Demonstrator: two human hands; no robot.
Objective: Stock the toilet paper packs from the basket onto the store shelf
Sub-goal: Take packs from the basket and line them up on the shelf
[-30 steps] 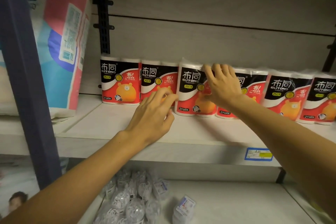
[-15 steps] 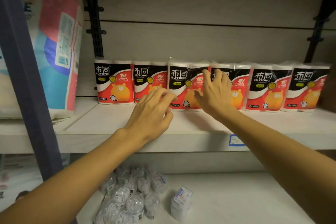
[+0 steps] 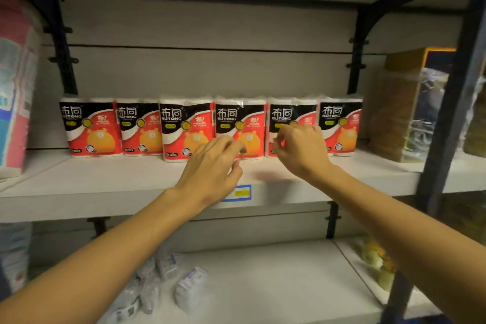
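1. Six packs [image 3: 210,127] stood upright in a row across mid-frame on the shelf [image 3: 126,179], set back from its front edge, labels facing out.
2. Row ran left-right; each pack's long axis was vertical. Packs touched or nearly touched their neighbours; the third from left sat slightly forward of the line.
3. Left hand [image 3: 210,168], center frame, hovered in front of the fourth pack [image 3: 240,123], fingers loosely curled, gripping nothing. Fingertips overlapped the pack's lower edge; contact could not be told.
4. Right hand [image 3: 299,150], right of center, was in front of the fifth pack [image 3: 292,118], fingers bent, thumb near forefinger. Nothing seemed pinched, but whether it touched the wrapper could not be told.
5. Both hands were just below and in front of the row, so the packs lay straight ahead and slightly up-frame. Left hand was nearer the third and fourth packs, right hand nearer the fifth and sixth.
6. No basket in view; whether more packs remained could not be told.
7. Judgement: the row looked stocked, and this was final straightening. Nudging the third pack back would fall to the left hand.
8. Price tag [image 3: 240,193] was on the shelf edge, partly behind the left hand.
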